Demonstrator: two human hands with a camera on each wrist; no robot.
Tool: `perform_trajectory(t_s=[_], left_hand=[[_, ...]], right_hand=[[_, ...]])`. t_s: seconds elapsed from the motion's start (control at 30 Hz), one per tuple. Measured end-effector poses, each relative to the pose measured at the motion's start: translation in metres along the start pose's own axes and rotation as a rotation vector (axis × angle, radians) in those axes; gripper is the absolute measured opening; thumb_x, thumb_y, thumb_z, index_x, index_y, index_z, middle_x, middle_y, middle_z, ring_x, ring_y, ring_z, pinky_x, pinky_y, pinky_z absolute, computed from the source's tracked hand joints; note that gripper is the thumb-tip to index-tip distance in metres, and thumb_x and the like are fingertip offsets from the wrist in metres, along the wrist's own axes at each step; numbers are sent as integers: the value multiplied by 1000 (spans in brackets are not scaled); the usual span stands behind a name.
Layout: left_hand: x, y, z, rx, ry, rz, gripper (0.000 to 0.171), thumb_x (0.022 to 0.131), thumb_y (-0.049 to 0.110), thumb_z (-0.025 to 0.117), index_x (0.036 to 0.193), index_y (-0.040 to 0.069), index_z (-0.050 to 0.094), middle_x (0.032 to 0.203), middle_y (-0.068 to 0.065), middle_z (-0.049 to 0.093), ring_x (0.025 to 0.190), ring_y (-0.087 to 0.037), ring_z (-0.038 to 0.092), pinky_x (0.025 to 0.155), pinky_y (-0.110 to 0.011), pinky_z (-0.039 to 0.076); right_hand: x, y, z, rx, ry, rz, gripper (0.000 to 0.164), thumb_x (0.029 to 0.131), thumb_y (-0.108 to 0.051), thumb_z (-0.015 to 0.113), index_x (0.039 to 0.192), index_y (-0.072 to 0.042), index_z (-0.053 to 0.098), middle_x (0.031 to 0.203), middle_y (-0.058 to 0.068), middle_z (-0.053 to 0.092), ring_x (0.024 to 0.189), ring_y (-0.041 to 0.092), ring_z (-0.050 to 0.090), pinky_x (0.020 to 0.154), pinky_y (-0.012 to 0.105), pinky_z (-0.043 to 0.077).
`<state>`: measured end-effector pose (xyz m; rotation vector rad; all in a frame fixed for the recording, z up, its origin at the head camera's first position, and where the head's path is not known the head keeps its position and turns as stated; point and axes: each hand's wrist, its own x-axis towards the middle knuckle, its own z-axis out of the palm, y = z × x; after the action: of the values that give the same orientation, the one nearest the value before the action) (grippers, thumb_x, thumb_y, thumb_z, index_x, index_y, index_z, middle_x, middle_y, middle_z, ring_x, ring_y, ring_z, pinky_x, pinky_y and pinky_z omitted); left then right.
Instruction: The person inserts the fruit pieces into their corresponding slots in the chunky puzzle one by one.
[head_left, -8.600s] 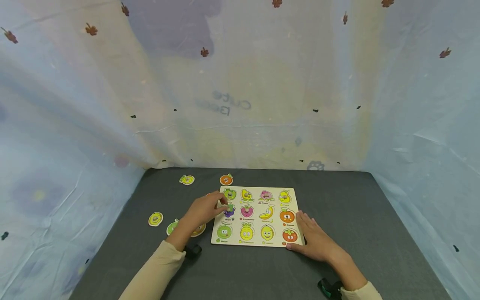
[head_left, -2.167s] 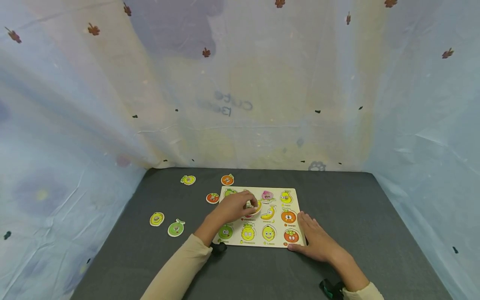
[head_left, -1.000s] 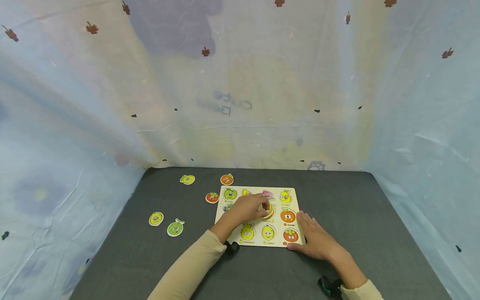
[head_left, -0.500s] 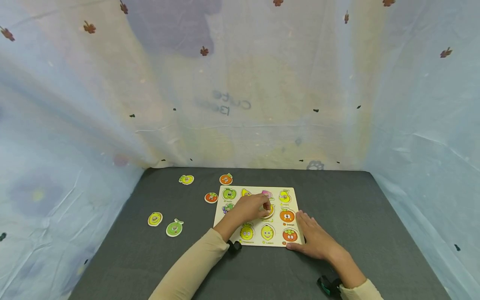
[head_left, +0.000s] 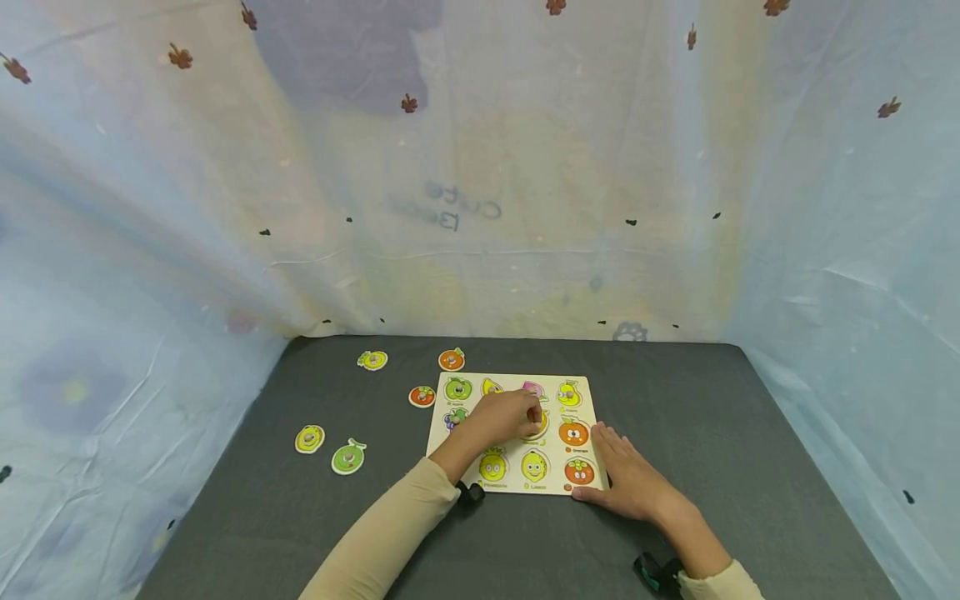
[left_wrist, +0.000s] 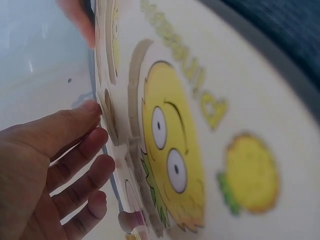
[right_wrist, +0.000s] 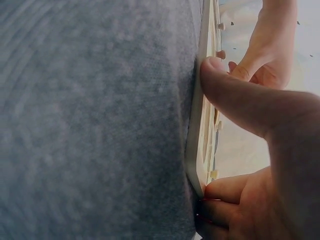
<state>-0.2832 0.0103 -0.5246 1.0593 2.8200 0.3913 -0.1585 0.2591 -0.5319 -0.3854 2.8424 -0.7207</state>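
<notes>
The fruit puzzle board [head_left: 558, 462], cream with printed fruit faces, lies flat on the grey table. My left hand [head_left: 495, 421] is over its middle row and pinches a thin banana puzzle piece [head_left: 543, 422] between thumb and fingers, at the banana spot. In the left wrist view the piece [left_wrist: 109, 114] stands edge-on at the fingertips, right at the board's surface, beside the pineapple picture [left_wrist: 167, 135]. My right hand [head_left: 633, 479] rests at the board's right end, fingers straight along the side and thumb at the near edge. The strawberry spot is hidden behind my left hand.
Loose knobbed pieces lie left of the board: a green melon [head_left: 348, 457], a round yellow piece [head_left: 310, 439], a red tomato [head_left: 422, 397] and another yellow piece [head_left: 372, 360]. An orange piece [head_left: 452, 359] lies behind the board. Patterned curtains [head_left: 480, 167] surround the table.
My left hand has moved right from the grape spot, past the strawberry, to the banana spot, carrying the piece. Lately it has barely moved. My right hand has stayed in place.
</notes>
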Motion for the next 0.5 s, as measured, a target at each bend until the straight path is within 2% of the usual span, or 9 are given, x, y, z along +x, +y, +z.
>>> perform_trajectory(t_s=[0.5], left_hand=[[2,-1,5,14,-8,-13,9,102,37,77,100,32,70,98,17,64,76,-1,54,69,-27,45]], right_hand=[[-1,0,-1,7,11,-8,119,88,-59,84,164,12,26,171,32,26,160,48,25,127,62,21]])
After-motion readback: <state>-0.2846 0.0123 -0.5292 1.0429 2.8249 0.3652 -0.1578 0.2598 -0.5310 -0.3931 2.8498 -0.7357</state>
